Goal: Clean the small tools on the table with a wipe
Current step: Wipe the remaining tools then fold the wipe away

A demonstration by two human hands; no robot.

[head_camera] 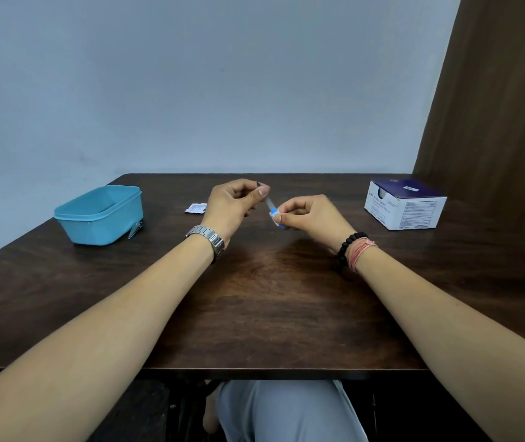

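Above the middle of the dark wooden table (255,298), my left hand (234,205) pinches the upper end of a thin metal tool (267,203) between thumb and fingers. My right hand (307,215) pinches a small white and blue wipe (276,218) folded round the tool's lower end. The tool slants from upper left to lower right between the two hands, and most of it is hidden by fingers and wipe. A torn white wipe packet (195,208) lies flat on the table just left of my left hand.
A light blue plastic tub (101,215) stands at the left, with a small metal tool (135,231) leaning against its right side. A white and dark blue cardboard box (404,204) sits at the back right. A brown curtain (494,106) hangs at the right.
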